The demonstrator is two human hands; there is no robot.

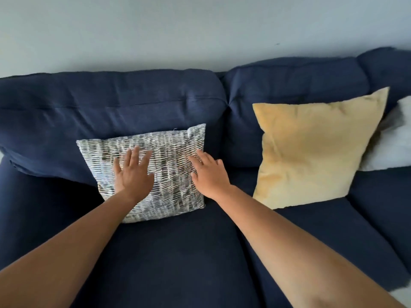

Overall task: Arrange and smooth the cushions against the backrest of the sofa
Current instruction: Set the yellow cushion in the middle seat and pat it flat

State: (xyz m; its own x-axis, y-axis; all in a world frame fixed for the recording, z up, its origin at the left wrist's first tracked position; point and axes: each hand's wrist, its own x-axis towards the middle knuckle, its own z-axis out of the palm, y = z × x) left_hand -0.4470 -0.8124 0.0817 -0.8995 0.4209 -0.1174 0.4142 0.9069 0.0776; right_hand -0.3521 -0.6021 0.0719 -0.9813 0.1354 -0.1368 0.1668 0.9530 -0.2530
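A small grey-and-white patterned cushion [171,174] leans against the left back cushion of the navy sofa [111,103]. My left hand [132,172] lies flat on its left half, fingers spread. My right hand [209,172] rests flat on its right edge, fingers apart. A larger yellow cushion [311,152] stands tilted against the right back cushion [289,81]. A white cushion [393,143] is partly hidden behind the yellow one at the far right.
The navy seat [178,252] stretches out below the cushions. A pale wall [200,30] rises behind the backrest. A white patch [402,293] shows at the bottom right corner.
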